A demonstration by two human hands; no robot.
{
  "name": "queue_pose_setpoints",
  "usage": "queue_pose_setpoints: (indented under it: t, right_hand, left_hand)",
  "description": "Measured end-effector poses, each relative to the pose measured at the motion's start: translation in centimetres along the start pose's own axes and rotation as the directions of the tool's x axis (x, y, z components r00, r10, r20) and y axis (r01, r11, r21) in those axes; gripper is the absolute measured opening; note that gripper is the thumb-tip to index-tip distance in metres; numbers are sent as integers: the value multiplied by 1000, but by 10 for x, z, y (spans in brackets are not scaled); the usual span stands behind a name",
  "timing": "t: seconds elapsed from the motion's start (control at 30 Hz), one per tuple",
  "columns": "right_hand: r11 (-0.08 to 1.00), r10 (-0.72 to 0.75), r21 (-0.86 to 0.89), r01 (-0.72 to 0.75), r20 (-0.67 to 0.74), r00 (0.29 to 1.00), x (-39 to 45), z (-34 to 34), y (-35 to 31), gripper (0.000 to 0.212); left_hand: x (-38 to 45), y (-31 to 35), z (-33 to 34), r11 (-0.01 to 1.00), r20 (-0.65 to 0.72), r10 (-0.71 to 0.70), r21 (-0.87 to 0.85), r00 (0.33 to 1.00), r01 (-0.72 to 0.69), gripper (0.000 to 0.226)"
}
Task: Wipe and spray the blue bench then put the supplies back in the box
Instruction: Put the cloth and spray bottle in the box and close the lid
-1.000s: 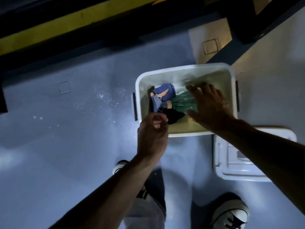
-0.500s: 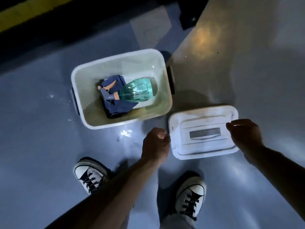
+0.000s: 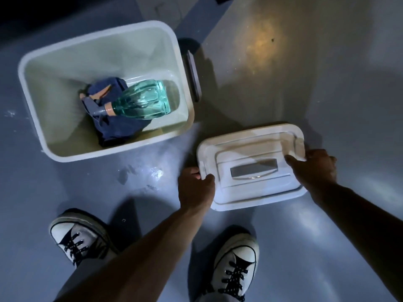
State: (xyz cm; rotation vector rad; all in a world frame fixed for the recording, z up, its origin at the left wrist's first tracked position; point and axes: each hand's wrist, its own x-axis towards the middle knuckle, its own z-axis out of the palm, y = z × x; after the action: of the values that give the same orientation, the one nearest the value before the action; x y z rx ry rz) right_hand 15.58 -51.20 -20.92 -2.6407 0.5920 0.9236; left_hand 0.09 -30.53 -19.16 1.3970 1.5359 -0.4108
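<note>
A white plastic box (image 3: 65, 155) stands open on the blue surface at the upper left. Inside it a green spray bottle (image 3: 146, 99) lies on its side across a dark blue cloth (image 3: 122, 129). To the right of the box lies the white lid (image 3: 250, 162) with a grey handle recess. My left hand (image 3: 196, 188) grips the lid's left edge, thumb on top. My right hand (image 3: 314, 168) grips the lid's right edge, fingers over the rim.
My two sneakers (image 3: 80, 238) (image 3: 235, 258) stand on the blue floor below the lid. Wet spots (image 3: 150, 173) glisten between box and left hand. A grey surface with a warm light patch (image 3: 261, 46) fills the upper right. A dark latch (image 3: 193, 77) sits on the box's right side.
Both hands left the box, where the right hand laid the bottle, and closed on the two short edges of the lid. The view swung right and down.
</note>
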Motion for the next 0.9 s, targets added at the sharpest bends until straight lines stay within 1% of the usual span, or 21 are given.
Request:
queue_pose_setpoints:
  t: [0.07, 0.13, 0.27, 0.4, 0.53, 0.63, 0.77, 0.9]
  right_hand:
    - [999, -3, 42, 3, 3, 1000, -4, -5, 0, 83]
    - [996, -1, 91, 0, 13, 1000, -10, -14, 0, 87]
    - [994, -18, 112, 18, -3, 1000, -45, -44, -13, 83]
    - [992, -86, 88, 86, 5, 996, -91, -85, -44, 81]
    - [977, -192, 94, 192, -12, 981, -132, -112, -93, 65]
    - [957, -277, 92, 275, 16, 961, -151, -111, -132, 62]
    - [937, -338, 109, 332, 45, 940, -167, -86, -182, 56]
    - [923, -377, 103, 370, 57, 924, -178, -51, -227, 57]
  left_hand:
    - [-4, 1, -4, 1000, 13, -19, -6, 1000, 19, 23]
    - [-13, 3, -13, 1000, 9, -8, 15, 1000, 8, 27]
    - [-46, 18, -48, 1000, 1, 22, 10, 1000, -22, 28]
    - [-81, 44, -98, 998, -8, 58, -10, 998, -58, 22]
    - [-95, 71, -154, 990, -13, 138, -24, 990, -139, 19]
    - [-84, 88, -194, 980, -74, 180, -73, 981, -185, 18]
    - [-53, 100, -240, 960, -166, 194, -171, 967, -222, 13]
    - [-11, 102, -273, 958, -248, 206, -148, 947, -247, 15]
